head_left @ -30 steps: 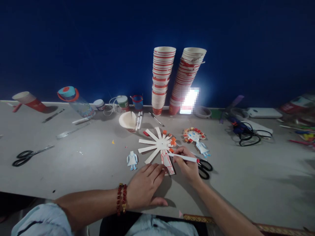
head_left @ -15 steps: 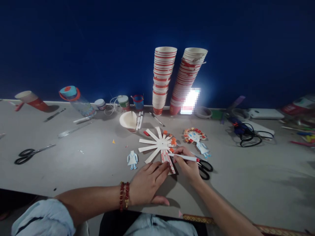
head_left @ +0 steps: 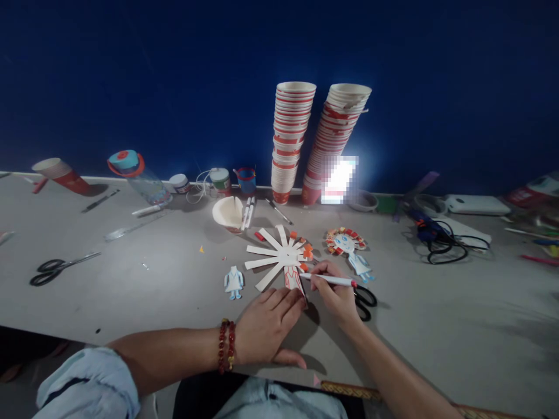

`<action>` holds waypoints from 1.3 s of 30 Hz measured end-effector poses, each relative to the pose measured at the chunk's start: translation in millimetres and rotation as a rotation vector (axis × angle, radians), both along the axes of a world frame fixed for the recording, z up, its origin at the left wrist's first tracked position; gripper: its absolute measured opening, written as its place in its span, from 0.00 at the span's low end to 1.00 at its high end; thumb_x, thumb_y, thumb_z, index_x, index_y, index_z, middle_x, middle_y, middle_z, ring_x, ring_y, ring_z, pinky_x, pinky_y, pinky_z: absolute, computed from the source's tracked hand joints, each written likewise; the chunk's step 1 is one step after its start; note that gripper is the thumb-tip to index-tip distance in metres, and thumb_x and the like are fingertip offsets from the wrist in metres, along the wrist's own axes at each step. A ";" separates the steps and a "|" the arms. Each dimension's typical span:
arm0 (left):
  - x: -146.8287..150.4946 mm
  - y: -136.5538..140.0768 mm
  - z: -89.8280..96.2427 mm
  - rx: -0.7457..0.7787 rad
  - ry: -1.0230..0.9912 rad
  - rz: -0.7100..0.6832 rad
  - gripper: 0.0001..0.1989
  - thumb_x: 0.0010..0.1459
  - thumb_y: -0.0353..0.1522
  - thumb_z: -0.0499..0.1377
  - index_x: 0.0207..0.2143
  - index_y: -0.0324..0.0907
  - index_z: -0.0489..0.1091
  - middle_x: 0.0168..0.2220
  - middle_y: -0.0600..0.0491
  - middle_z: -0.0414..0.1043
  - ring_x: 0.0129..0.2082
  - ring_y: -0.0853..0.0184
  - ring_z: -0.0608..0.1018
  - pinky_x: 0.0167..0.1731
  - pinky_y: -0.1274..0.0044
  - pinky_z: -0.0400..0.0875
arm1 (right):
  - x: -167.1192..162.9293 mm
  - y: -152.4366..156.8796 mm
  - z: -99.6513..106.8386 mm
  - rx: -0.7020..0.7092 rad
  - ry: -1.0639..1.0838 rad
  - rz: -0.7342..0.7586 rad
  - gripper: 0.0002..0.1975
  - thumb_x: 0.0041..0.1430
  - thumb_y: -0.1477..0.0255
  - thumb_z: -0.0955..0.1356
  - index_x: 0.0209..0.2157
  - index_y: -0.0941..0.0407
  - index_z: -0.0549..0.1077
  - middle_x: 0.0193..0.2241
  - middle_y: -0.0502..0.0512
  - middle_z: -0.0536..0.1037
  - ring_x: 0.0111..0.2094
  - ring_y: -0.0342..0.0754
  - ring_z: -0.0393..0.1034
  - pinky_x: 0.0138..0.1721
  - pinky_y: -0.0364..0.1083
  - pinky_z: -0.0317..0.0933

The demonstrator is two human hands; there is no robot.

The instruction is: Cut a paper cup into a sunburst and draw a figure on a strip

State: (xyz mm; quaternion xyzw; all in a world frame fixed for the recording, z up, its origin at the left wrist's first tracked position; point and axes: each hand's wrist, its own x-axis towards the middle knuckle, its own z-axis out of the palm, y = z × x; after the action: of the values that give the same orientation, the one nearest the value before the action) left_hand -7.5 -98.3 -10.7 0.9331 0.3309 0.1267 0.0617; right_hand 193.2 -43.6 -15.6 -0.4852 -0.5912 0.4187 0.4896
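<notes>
My right hand point(head_left: 334, 294) grips a white marker point(head_left: 328, 279) with a red end, its tip at the edge of a cut-open paper cup point(head_left: 267, 264) whose strips fan out like rays. Red lines on the lowest strip form a small figure outline. Flat on that strip's lower end lies my left hand point(head_left: 273, 320), fingers stretched and thumb apart. Black-handled scissors point(head_left: 365, 304) rest partly hidden beneath my right hand. A paper doll with a curled fringe point(head_left: 360, 265) lies to the right, and a headless paper doll body point(head_left: 234, 282) to the left.
Two tall stacks of paper cups point(head_left: 287, 142) point(head_left: 332, 134) stand at the back beside a bright blurred screen point(head_left: 339, 179). A cut cup point(head_left: 227, 214), markers point(head_left: 247, 213) and a water bottle point(head_left: 140, 177) are left of them. Scissors point(head_left: 55, 270) lie far left; a cabled glue gun point(head_left: 430, 230) sits right.
My left hand has shifted slightly right and further over the strip, covering more of its lower end. The marker tip stays near the strip's upper right, with my right hand barely moved.
</notes>
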 end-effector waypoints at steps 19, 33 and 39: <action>1.2 2.7 3.3 -0.004 0.053 -0.027 0.51 0.55 0.63 0.40 0.63 0.30 0.55 0.63 0.35 0.60 0.57 0.51 0.66 0.58 0.63 0.55 | 5.6 2.0 4.4 -0.003 -0.154 0.070 0.06 0.56 0.68 0.67 0.27 0.54 0.70 0.23 0.50 0.74 0.24 0.46 0.65 0.27 0.45 0.60; 2.3 3.8 4.7 0.015 0.058 -0.035 0.51 0.55 0.64 0.40 0.62 0.29 0.57 0.62 0.36 0.61 0.56 0.52 0.66 0.58 0.64 0.54 | 3.5 9.0 3.7 0.119 -0.227 0.010 0.08 0.54 0.71 0.66 0.22 0.53 0.68 0.18 0.47 0.68 0.21 0.45 0.60 0.24 0.45 0.55; 2.5 4.1 5.2 0.006 0.057 -0.034 0.51 0.55 0.64 0.39 0.62 0.30 0.57 0.62 0.36 0.61 0.56 0.52 0.66 0.58 0.63 0.54 | 1.9 7.3 2.8 0.113 -0.245 0.010 0.06 0.53 0.72 0.65 0.23 0.54 0.69 0.20 0.48 0.69 0.22 0.45 0.61 0.25 0.44 0.55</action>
State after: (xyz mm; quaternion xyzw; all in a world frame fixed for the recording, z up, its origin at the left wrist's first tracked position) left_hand -5.0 -94.2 -5.5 0.9419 0.3165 0.1001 0.0517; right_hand 195.1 -36.3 -12.8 -0.5014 -0.6717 0.3249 0.4380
